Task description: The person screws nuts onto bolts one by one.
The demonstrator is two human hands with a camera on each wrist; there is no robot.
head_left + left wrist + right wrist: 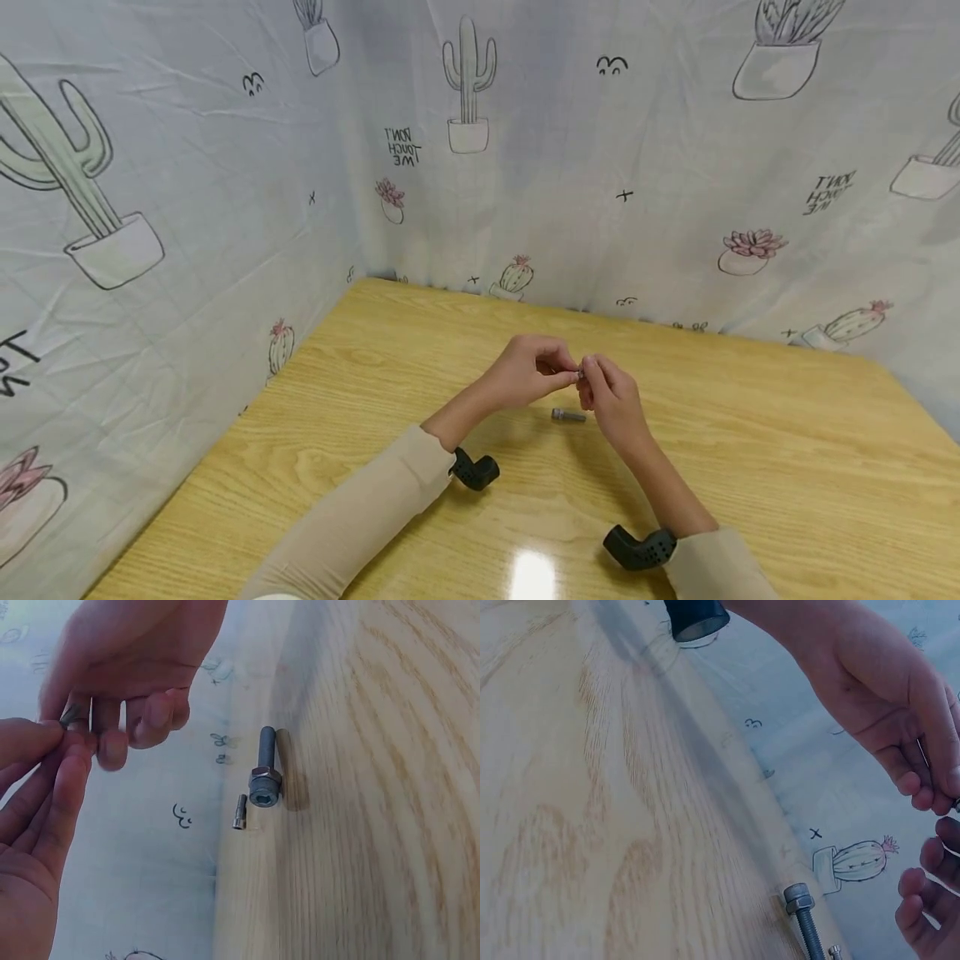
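Note:
Over the table, my left hand pinches a small metal piece between thumb and forefinger. Facing it, my right hand pinches the same piece with thumb and curled forefinger. Only a dark bit of the small metal piece shows in the left wrist view; the fingers cover the rest, so its kind is unclear. Below the hands lies a large grey socket-head bolt, with a hex nut threaded up near its head. Next to it lies a much smaller socket-head screw.
The wooden table runs back to a pale fabric backdrop printed with cactus drawings. Black curved devices are worn at the left wrist and right wrist. A bright glare spot shines on the table near its front.

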